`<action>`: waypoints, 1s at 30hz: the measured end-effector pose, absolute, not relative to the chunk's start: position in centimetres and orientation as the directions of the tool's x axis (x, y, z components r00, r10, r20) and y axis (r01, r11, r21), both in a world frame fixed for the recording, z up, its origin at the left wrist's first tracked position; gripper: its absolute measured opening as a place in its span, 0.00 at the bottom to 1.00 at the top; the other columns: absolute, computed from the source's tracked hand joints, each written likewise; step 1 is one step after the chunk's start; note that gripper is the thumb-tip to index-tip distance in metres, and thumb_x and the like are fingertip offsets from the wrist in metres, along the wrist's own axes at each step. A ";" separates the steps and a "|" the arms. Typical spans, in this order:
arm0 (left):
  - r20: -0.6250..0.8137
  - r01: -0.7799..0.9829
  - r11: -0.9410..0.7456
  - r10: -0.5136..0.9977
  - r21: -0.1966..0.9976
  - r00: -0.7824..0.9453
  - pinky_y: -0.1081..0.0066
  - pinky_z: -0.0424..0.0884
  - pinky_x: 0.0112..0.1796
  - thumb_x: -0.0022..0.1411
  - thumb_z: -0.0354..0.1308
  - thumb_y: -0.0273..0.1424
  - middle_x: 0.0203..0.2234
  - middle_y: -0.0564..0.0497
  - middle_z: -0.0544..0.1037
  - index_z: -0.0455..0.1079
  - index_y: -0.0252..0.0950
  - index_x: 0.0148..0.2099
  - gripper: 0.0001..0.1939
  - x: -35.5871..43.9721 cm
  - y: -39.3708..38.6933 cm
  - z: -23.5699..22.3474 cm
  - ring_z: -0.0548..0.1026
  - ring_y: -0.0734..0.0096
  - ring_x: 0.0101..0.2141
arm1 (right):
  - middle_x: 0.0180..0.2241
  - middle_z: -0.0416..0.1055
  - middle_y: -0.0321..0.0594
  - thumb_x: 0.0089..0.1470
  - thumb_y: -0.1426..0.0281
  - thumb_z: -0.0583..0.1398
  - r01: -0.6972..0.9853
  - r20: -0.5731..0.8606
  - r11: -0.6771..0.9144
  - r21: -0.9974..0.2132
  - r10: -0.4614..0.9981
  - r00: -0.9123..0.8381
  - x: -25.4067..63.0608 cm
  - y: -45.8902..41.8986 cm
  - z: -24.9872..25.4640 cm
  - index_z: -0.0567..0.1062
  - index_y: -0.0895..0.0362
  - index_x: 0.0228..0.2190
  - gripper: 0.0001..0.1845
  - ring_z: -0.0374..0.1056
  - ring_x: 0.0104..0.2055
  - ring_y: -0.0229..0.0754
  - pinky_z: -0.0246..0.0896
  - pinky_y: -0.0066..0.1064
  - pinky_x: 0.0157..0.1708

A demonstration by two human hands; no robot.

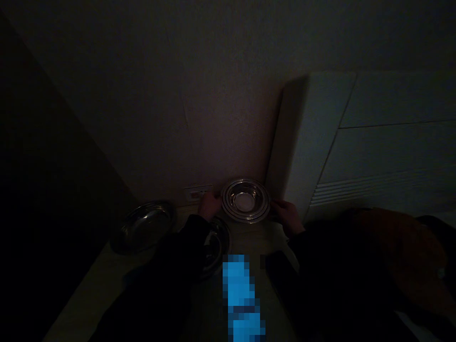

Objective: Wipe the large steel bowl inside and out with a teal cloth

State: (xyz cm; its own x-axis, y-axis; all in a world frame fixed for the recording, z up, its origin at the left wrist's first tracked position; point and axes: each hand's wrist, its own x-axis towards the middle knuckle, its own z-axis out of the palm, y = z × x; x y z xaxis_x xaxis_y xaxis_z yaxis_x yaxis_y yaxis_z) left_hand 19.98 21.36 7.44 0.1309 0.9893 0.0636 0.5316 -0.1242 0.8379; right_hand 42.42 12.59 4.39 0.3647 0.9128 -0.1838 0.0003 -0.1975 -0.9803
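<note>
A stack of shiny metal bowls [245, 202], nested one in another with several rims showing, is held level between my two hands near the wall. My left hand [209, 206] is closed on its left rim. On the opposite side, my right hand [288, 216] grips the right rim with its fingers at the edge. Below my left wrist sits another round metal dish [223, 242], partly covered by my dark sleeve. Farther left lies a wide oval metal dish [144, 225]. Dim light hides the finer detail of my fingers.
The dishes are on a pale wooden tabletop [85, 285] against a wall with a socket [192, 194]. A padded headboard [302, 142] rises at the right. A bright blue pixelated patch [242, 294] covers the front middle. An orange-brown cloth-like thing [402, 247] lies at the right.
</note>
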 end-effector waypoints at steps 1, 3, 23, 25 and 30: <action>0.069 0.521 -0.131 0.988 0.844 0.135 0.69 0.70 0.39 0.54 0.55 0.28 0.30 0.44 0.82 0.78 0.30 0.35 0.11 19.8 21.2 7.7 0.78 0.61 0.38 | 0.47 0.69 0.43 0.60 0.64 0.58 -0.005 -0.181 -0.193 -0.981 0.913 0.365 42.3 12.5 4.9 0.69 0.58 0.48 0.17 0.69 0.43 0.42 0.68 0.40 0.41; 0.074 0.504 -0.135 0.987 0.853 0.139 0.68 0.70 0.39 0.54 0.55 0.27 0.29 0.44 0.82 0.78 0.30 0.34 0.11 19.4 20.9 8.2 0.78 0.60 0.38 | 0.45 0.69 0.42 0.60 0.64 0.58 -0.013 -0.174 -0.182 -0.983 0.917 0.360 42.0 12.2 5.7 0.69 0.59 0.47 0.16 0.69 0.41 0.41 0.69 0.38 0.39; -0.044 0.328 0.030 0.998 0.944 0.035 0.71 0.70 0.31 0.47 0.60 0.29 0.25 0.45 0.81 0.78 0.29 0.30 0.09 9.4 14.3 12.3 0.76 0.66 0.28 | 0.24 0.72 0.38 0.50 0.69 0.61 0.095 -0.032 -0.051 -0.994 0.982 0.188 35.1 9.4 9.5 0.76 0.61 0.30 0.07 0.66 0.21 0.33 0.65 0.22 0.18; -0.057 0.322 0.044 0.998 0.946 0.031 0.71 0.69 0.29 0.46 0.61 0.29 0.24 0.45 0.80 0.77 0.29 0.30 0.09 8.5 14.0 11.9 0.76 0.67 0.27 | 0.24 0.72 0.38 0.50 0.69 0.61 0.129 -0.033 -0.053 -0.990 0.987 0.157 34.5 9.2 9.4 0.77 0.60 0.29 0.07 0.66 0.21 0.33 0.64 0.21 0.18; -0.088 0.348 0.079 0.996 0.934 0.010 0.73 0.67 0.27 0.47 0.60 0.28 0.23 0.47 0.79 0.77 0.30 0.29 0.07 6.8 13.4 10.9 0.74 0.71 0.24 | 0.23 0.71 0.37 0.50 0.69 0.60 0.205 -0.052 -0.074 -0.976 0.992 0.112 33.3 9.0 8.9 0.76 0.60 0.26 0.08 0.65 0.19 0.32 0.63 0.21 0.17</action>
State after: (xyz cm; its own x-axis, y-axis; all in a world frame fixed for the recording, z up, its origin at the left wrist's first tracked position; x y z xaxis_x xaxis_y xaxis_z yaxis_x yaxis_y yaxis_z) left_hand 6.75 13.42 10.88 0.0099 0.9960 -0.0884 0.3478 0.0795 0.9342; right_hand 33.28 9.01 8.89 0.1117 0.9924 -0.0522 0.2054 -0.0745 -0.9758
